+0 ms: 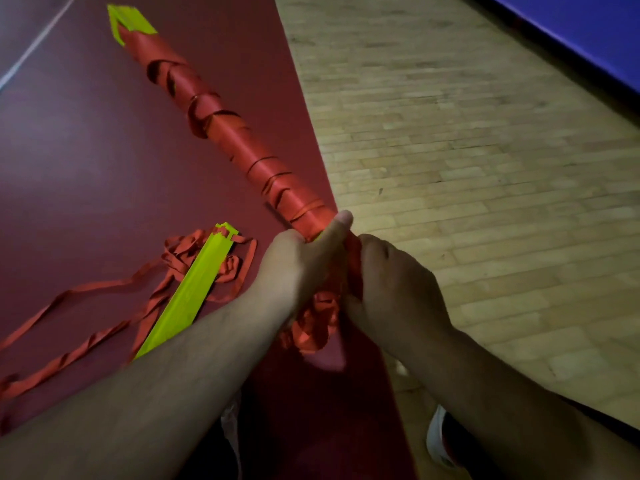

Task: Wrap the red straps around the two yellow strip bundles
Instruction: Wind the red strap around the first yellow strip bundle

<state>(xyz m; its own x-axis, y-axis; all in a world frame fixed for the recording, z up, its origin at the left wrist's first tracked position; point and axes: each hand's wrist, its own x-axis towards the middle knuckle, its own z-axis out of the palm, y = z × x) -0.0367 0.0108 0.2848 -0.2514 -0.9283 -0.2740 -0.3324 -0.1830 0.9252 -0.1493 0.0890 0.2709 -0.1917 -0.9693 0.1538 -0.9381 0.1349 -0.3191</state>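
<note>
One yellow strip bundle [130, 22] runs from the top left down to my hands, almost fully covered by red strap [228, 126] wound in spirals; only its far yellow tip shows. My left hand [304, 261] grips the near end of this wrapped bundle, thumb laid along it. My right hand [391, 275] holds the red strap close beside it, and loose loops of strap [315, 327] hang below both hands. A second yellow bundle [190, 292] lies bare on the red mat, across a tangled heap of red strap [194, 258] whose tails trail to the left.
The red mat [86, 168] covers the left half of the floor; its edge runs diagonally past my hands. Wooden flooring [485, 150] lies to the right, with a blue mat [588, 36] at the top right. My shoes [440, 438] show at the bottom.
</note>
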